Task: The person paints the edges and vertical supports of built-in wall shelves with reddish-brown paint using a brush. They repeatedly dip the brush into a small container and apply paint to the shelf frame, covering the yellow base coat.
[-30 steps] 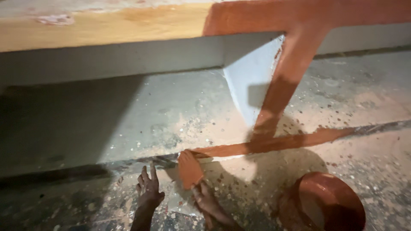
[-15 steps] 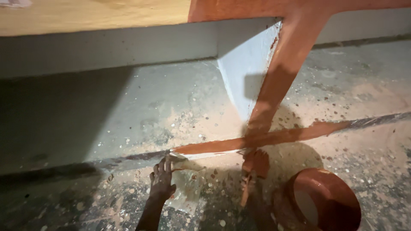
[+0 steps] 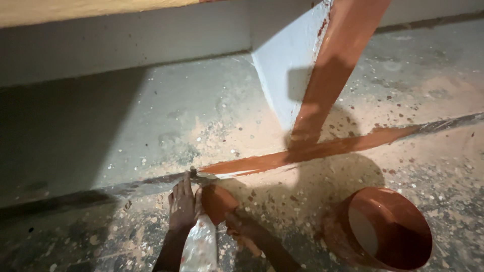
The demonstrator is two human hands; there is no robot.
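Both hands have shifted left along the floor seam [image 3: 151,184]: the left hand [image 3: 182,204] presses open-fingered beside it, the right hand [image 3: 241,227] grips a paint-soaked pad [image 3: 217,201] at the red stripe [image 3: 312,150]'s end, with the seam beyond unpainted and the paint bucket [image 3: 383,229] to the right.

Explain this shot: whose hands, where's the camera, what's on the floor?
No machine here: a person's two bare hands, filmed from a camera on their head looking down. The floor is dusty concrete, speckled with paint drops, with a groove running across it. Part of the groove carries a red-brown paint stripe, and another band runs up the wall corner. The left hand lies flat by the groove, beside a clear plastic piece. The right hand has its grip on a paint-soaked pad. A paint bucket stands at right.
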